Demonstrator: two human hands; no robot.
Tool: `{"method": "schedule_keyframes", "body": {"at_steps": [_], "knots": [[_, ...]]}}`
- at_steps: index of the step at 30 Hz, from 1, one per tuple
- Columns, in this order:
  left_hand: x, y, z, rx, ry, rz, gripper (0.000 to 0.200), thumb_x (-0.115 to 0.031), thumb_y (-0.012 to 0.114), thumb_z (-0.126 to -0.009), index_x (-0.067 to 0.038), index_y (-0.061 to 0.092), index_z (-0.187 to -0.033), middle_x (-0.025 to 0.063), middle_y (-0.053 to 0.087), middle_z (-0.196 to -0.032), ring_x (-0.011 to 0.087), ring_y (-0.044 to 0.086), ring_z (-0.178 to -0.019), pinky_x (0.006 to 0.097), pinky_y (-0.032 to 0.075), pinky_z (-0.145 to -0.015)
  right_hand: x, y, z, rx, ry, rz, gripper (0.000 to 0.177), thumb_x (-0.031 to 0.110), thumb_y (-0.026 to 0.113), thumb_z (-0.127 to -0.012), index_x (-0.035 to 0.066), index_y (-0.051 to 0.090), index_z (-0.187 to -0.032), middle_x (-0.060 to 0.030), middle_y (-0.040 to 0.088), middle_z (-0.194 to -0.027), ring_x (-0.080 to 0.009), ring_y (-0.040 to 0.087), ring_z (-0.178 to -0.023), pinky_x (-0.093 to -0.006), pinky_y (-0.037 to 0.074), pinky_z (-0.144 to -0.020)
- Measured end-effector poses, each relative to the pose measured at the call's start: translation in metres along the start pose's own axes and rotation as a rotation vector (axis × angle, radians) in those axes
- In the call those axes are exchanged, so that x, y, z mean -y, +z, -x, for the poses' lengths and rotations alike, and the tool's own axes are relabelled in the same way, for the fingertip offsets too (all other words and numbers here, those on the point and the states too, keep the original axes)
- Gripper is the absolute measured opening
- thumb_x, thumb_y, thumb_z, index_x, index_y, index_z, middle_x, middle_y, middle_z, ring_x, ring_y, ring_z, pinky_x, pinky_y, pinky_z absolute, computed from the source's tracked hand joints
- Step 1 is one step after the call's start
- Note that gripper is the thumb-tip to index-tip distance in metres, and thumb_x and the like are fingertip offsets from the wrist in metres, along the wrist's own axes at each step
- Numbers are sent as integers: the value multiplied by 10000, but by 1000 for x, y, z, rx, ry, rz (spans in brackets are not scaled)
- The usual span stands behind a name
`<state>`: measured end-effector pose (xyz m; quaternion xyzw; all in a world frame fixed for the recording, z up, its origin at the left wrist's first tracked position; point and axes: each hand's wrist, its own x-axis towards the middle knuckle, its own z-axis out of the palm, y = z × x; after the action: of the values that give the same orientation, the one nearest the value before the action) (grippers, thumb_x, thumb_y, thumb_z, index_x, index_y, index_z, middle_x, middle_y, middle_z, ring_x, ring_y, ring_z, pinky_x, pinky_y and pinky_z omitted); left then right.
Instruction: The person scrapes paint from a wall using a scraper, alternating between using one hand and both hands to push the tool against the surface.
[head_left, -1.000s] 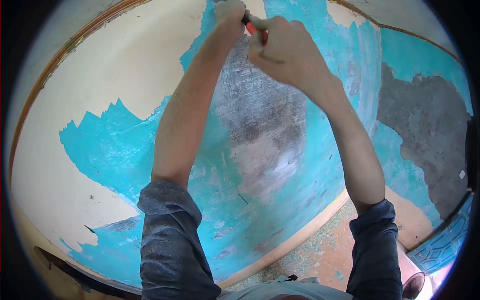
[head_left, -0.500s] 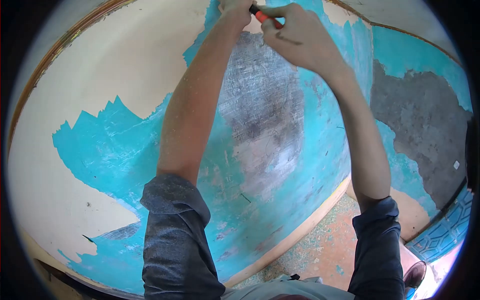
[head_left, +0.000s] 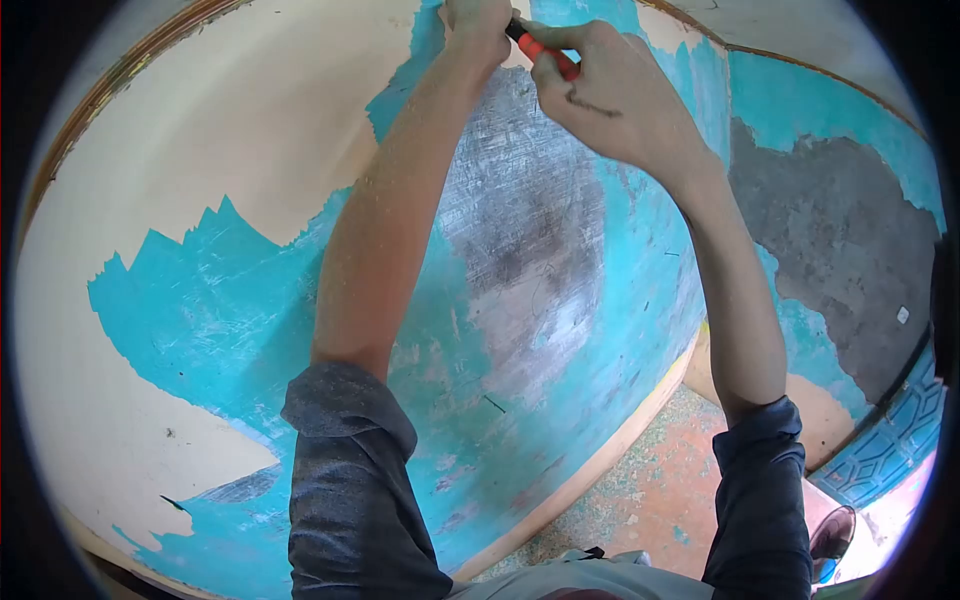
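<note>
My right hand [head_left: 610,90] is closed around the red and black handle [head_left: 540,48] of a tool at the top of the view. The tool's working end is hidden behind my left hand [head_left: 480,25], which is at the black end of the handle, its fingers partly cut off by the frame's top edge. Both hands are up against a wall [head_left: 420,290] with turquoise paint, cream areas and a scraped grey patch [head_left: 525,180] below the hands.
A second wall at the right has a dark grey bare patch [head_left: 840,240]. Below lies a reddish floor [head_left: 665,480] with paint flakes. A blue patterned panel [head_left: 880,455] and a round brownish object [head_left: 833,530] are at the lower right.
My right hand and the handle have shifted slightly right and down in view. The walls have moved a little left, as the view has turned slightly.
</note>
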<state>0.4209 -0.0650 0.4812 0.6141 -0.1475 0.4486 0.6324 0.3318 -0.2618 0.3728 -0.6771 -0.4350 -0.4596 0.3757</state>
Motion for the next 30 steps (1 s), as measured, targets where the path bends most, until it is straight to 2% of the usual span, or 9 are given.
{"method": "schedule_keyframes", "body": {"at_steps": [6,8,11,15,17,23,24,27,30], "knots": [[-16,12,-14,40,-12,41,230,-140,514,-929,49,640,-892,150,622,-732,259,588,-586,424,454,-509,12,-2,-12,-44,-24,-12,473,276,572,-924,-21,710,-1265,-130,560,-552,-187,574,-485,-357,469,-533],[-16,22,-24,-88,45,-67,219,-133,506,-913,43,637,-907,162,628,-757,260,591,-601,421,462,-524,34,-31,-28,250,381,-47,290,321,696,-859,37,732,-901,-267,711,-1093,-375,625,-1156,-495,444,-994],[-7,15,-1,-85,27,4,200,-129,513,-911,24,640,-932,151,637,-774,250,603,-625,422,471,-536,-6,-1,-7,-34,-156,36,466,245,585,-913,-27,693,-1277,-161,554,-570,-227,590,-499,-381,485,-555],[17,-21,34,147,-47,75,148,-102,493,-995,17,556,-1058,93,526,-829,166,521,-654,320,463,-547,19,6,42,11,-88,20,465,180,597,-901,-36,660,-1308,-185,546,-604,-257,608,-524,-396,493,-573],[-1,-15,96,-3,-78,172,92,-27,511,-892,-17,597,-924,69,539,-745,168,537,-608,321,460,-536,33,11,62,52,-15,-172,155,93,579,-840,-57,599,-873,-270,601,-673,-442,641,-635,-495,526,-660],[-19,-60,128,-20,-109,-3,209,-152,454,-989,-15,611,-995,41,550,-814,140,523,-638,302,451,-553,67,40,101,90,237,-643,356,70,537,-916,-114,584,-1217,-249,593,-661,-400,675,-627,-459,519,-619],[-21,-68,127,-7,-136,-38,209,-195,461,-992,-19,569,-1022,62,571,-820,160,527,-638,323,455,-564,72,45,103,73,221,-723,547,111,558,-988,-37,468,-1506,-103,554,-717,-131,539,-628,-326,458,-583],[-27,-83,123,66,-177,-149,290,-264,464,-1003,-11,537,-1124,91,602,-845,186,548,-678,351,474,-605,80,43,99,151,266,-884,456,70,525,-932,-112,506,-1350,-245,593,-663,-393,678,-629,-468,505,-609],[-29,-78,105,59,-153,-299,369,-318,448,-1031,9,554,-1165,101,599,-842,190,557,-658,352,495,-607,71,53,89,55,188,-786,383,80,528,-926,-106,543,-1261,-227,594,-662,-377,670,-623,-466,494,-609]]}}
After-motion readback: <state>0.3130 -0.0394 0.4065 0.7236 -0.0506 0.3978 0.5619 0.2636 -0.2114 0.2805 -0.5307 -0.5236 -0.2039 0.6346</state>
